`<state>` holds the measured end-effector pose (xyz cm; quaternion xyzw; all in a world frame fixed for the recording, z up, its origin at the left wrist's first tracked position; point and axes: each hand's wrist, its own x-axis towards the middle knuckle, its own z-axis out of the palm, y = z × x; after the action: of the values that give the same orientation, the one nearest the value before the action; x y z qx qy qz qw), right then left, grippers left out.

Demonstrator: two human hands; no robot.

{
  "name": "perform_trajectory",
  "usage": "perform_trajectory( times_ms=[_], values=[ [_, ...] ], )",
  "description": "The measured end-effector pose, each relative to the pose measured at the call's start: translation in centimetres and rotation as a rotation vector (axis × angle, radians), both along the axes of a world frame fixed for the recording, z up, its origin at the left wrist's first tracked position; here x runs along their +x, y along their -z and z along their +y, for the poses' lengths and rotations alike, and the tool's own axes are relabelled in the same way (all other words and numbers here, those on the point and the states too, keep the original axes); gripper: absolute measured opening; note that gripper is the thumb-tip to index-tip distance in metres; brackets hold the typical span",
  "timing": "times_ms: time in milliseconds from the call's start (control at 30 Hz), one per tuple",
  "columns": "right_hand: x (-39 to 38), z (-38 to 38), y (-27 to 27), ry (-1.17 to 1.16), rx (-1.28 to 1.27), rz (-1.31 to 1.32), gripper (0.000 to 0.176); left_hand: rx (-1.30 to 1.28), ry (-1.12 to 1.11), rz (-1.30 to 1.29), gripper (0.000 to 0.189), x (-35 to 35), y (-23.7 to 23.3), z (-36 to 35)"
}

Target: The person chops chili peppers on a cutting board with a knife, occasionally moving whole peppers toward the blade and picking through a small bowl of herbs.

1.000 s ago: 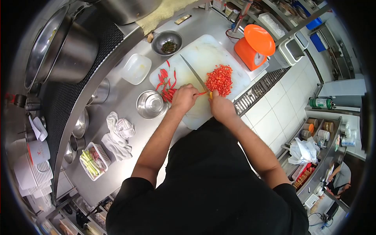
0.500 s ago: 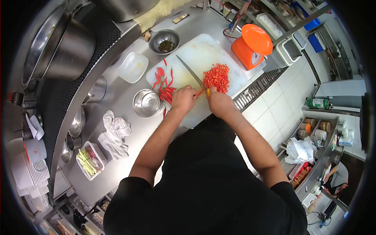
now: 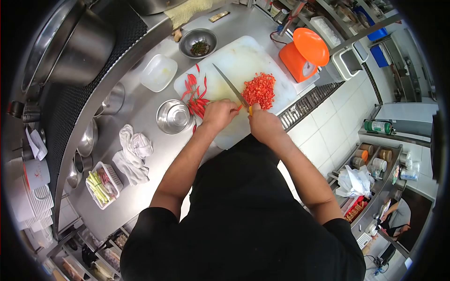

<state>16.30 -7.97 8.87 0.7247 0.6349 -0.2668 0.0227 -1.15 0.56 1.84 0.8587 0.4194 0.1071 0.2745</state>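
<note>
My right hand [image 3: 264,122] is closed around the yellow handle of a long knife [image 3: 228,82], whose blade points away across the white cutting board [image 3: 234,54]. In my left hand [image 3: 222,114] a small red chili [image 3: 240,107] is pinched between the fingertips, close to the knife's handle end. A heap of chopped red chili [image 3: 259,91] lies just right of the blade. Whole red chilies [image 3: 199,100] are spread over the board's left side, some reaching past its edge. Beside them stands a round metal container [image 3: 173,117].
Left of the board are a white plastic tub [image 3: 159,73], a metal bowl [image 3: 198,43] with dark green bits, a crumpled cloth [image 3: 135,152] and a white basket [image 3: 104,185] of cut stalks. An orange scale [image 3: 303,56] stands to the right. Another person [image 3: 398,218] is at far right.
The whole view has shifted slightly. My hands stay almost in place, with the knife and the chili still held.
</note>
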Motion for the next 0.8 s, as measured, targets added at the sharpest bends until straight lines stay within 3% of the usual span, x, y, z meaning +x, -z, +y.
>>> perform_trajectory(
  times_ms=[133, 400, 567, 800],
  values=[
    [-0.4, -0.4, 3.1, 0.042, 0.016, 0.015, 0.030, -0.069, -0.039, -0.084, 0.015, 0.0, 0.4, -0.2],
    [-0.1, 0.4, 0.4, 0.004, -0.003, 0.018, 0.030, 0.015, 0.007, 0.027, 0.015, 0.2, -0.2, -0.9],
    [-0.9, -0.4, 3.6, 0.037, 0.024, -0.003, 0.029, 0.014, -0.007, 0.038, 0.014, 0.4, -0.6, -1.0],
    [0.0, 0.5, -0.1, -0.013, -0.040, -0.005, 0.027, -0.011, 0.016, 0.067, 0.012, 0.3, -1.4, -0.4]
  ],
)
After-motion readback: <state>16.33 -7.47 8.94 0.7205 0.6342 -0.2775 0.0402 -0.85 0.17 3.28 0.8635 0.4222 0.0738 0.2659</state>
